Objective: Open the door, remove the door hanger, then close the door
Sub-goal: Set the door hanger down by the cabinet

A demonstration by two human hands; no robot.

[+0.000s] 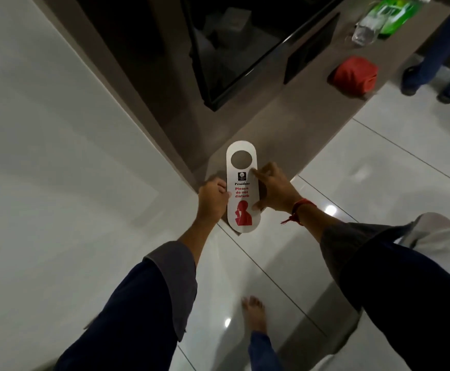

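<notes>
A white door hanger (241,167) with a round hole at its top and red "Please do not disturb" print is held flat between both hands, over the near corner of a brown counter (280,121). My left hand (213,196) pinches its left edge. My right hand (272,191), with a red thread on the wrist, grips its right edge with fingers on the face. No door is in view.
A white wall (44,156) fills the left. On the counter stand a black screen (234,49), a red cloth bundle (353,76), a clear glass (365,30) and a green packet (395,12). Another person's legs (438,65) stand at top right. My bare foot (254,314) is on glossy white tiles.
</notes>
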